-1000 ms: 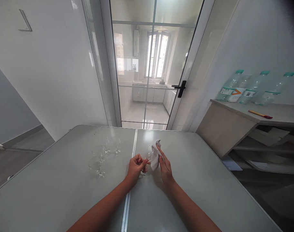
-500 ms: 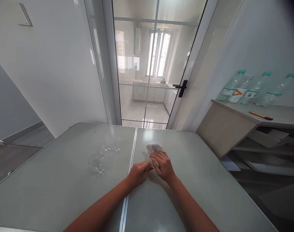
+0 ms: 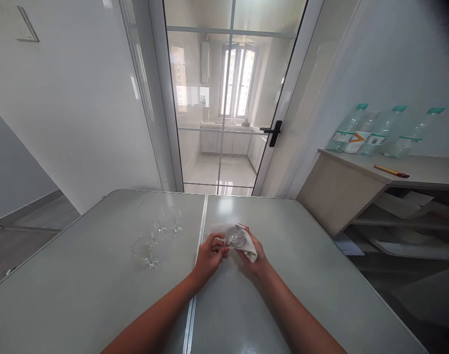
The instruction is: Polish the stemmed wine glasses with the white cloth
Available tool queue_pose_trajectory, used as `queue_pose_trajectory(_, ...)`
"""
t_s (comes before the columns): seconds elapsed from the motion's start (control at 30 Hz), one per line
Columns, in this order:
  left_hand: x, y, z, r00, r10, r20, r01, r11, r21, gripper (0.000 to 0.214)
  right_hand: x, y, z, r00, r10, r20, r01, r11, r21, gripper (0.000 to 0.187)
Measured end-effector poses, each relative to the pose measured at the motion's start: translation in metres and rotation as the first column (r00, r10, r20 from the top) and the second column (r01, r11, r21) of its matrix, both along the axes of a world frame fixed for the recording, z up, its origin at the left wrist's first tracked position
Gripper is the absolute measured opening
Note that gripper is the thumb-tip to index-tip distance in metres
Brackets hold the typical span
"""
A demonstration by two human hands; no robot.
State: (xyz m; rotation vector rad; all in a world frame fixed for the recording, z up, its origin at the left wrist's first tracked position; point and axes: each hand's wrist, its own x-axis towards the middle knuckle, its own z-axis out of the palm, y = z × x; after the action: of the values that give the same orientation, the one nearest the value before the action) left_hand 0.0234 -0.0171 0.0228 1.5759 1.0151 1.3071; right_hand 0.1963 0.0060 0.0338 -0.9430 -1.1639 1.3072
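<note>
your left hand (image 3: pixel 211 252) pinches glass (image 3: pixel 233 237), 9 o'clock end | right hand (image 3: pixel 259 253) cups cloth (image 3: pixel 251 250), 3 o'clock | wipe light imo

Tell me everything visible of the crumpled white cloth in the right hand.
The crumpled white cloth looks like thin, soft, plain fabric, creased and bunched. The right hand holds it above the grey-green table, against the right side of a clear stemmed glass. One loose corner hangs down, toward the wearer. The hand and glass partly cover it; blur hides its exact outline.
</note>
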Motion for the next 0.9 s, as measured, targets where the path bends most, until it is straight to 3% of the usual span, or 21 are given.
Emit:
queue_pose_trajectory(0.07, 0.001, 0.002, 0.003, 0.997, 0.02, 0.077, -0.013, 0.996, -0.084, 0.042, -0.019, -0.007, -0.006, 1.0, -0.002, -0.022, 0.002, 1.0, 0.013, 0.057)
queue_pose_trajectory(0.17, -0.001, 0.003, 0.004, 0.996, 0.045, 0.075, -0.035, 0.99, -0.136, 0.053, -0.039, -0.017, -0.012, 0.999, 0.03, -0.021, -0.029, 0.997, 0.069, 0.056)
queue_pose_trajectory(0.23, -0.002, 0.004, 0.003, 0.995, 0.036, 0.089, -0.022, 0.988, -0.155, 0.058, -0.042, -0.021, -0.015, 0.999, 0.002, 0.052, -0.01, 0.989, 0.15, 0.055)
queue_pose_trajectory(0.3, -0.002, 0.005, 0.001, 0.996, 0.018, 0.093, -0.004, 0.989, -0.15, 0.063, -0.038, -0.021, -0.015, 0.975, -0.109, 0.193, 0.053, 0.961, 0.273, 0.058)
queue_pose_trajectory(0.37, -0.001, 0.005, -0.003, 0.999, 0.01, 0.032, -0.006, 0.992, -0.123, 0.058, -0.029, -0.019, -0.013, 0.907, -0.234, 0.351, 0.054, 0.89, 0.453, 0.056)
queue_pose_trajectory(0.43, -0.001, 0.006, -0.006, 0.996, 0.02, -0.089, -0.026, 0.998, -0.062, 0.042, -0.018, -0.015, -0.007, 0.816, -0.282, 0.505, -0.113, 0.779, 0.617, 0.052)
queue_pose_trajectory(0.5, 0.0, 0.006, -0.01, 0.969, 0.062, -0.241, -0.054, 0.998, 0.039, 0.028, -0.01, -0.012, 0.0, 0.715, -0.306, 0.628, -0.307, 0.67, 0.676, 0.049)
queue_pose_trajectory(0.57, -0.001, 0.005, -0.013, 0.921, 0.097, -0.379, -0.042, 0.988, 0.152, 0.025, -0.005, -0.011, 0.006, 0.641, -0.352, 0.682, -0.368, 0.639, 0.675, 0.047)
queue_pose_trajectory(0.63, -0.002, 0.004, -0.016, 0.872, 0.102, -0.479, 0.014, 0.972, 0.233, 0.035, -0.004, -0.01, 0.009, 0.612, -0.402, 0.682, -0.298, 0.681, 0.669, 0.039)
queue_pose_trajectory(0.73, -0.004, 0.001, -0.017, 0.814, 0.084, -0.575, 0.117, 0.946, 0.304, 0.045, -0.003, -0.008, 0.012, 0.629, -0.407, 0.662, -0.108, 0.798, 0.593, 0.02)
queue_pose_trajectory(0.83, -0.006, -0.001, -0.015, 0.761, 0.075, -0.644, 0.192, 0.923, 0.333, 0.045, 0.003, -0.003, 0.014, 0.707, -0.322, 0.629, 0.037, 0.906, 0.422, 0.021)
queue_pose_trajectory(0.9, -0.008, -0.003, -0.014, 0.757, 0.073, -0.649, 0.222, 0.906, 0.361, 0.044, 0.009, 0.001, 0.016, 0.808, -0.181, 0.56, 0.02, 0.959, 0.282, 0.029)
